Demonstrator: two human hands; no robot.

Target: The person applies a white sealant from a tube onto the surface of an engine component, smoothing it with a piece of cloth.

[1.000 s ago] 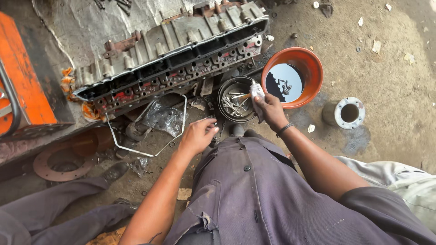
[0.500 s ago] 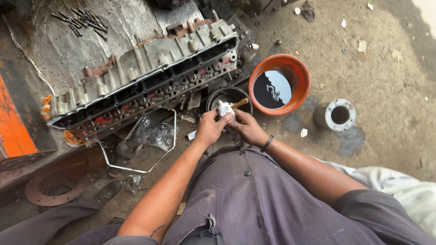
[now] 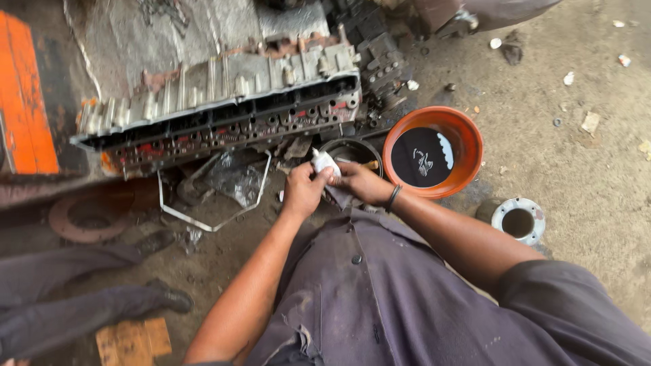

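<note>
Both of my hands meet in front of my lap over the dirt floor. My left hand [image 3: 303,190] grips a small white cloth-like piece [image 3: 324,162] that sticks up above its fingers. My right hand [image 3: 359,181] is closed around something beside it; a wooden brush handle [image 3: 369,165] pokes out past its fingers. A bracelet sits on my right wrist. Just beyond the hands stands a small dark metal bowl [image 3: 349,148]. Behind it lies a long greasy engine cylinder head [image 3: 217,112].
An orange basin [image 3: 468,146] of black oil stands to the right of the bowl. A round metal flange [image 3: 519,220] lies on the sand at the right. A bent wire frame [image 3: 210,196] with clear plastic, a rusty disc [image 3: 88,217], another person's legs and shoe [image 3: 169,298], an orange panel [image 3: 24,102].
My left hand rose from the ground to join the right at the white piece. Both hands drew slightly back from the dark bowl, and the view tilted.
</note>
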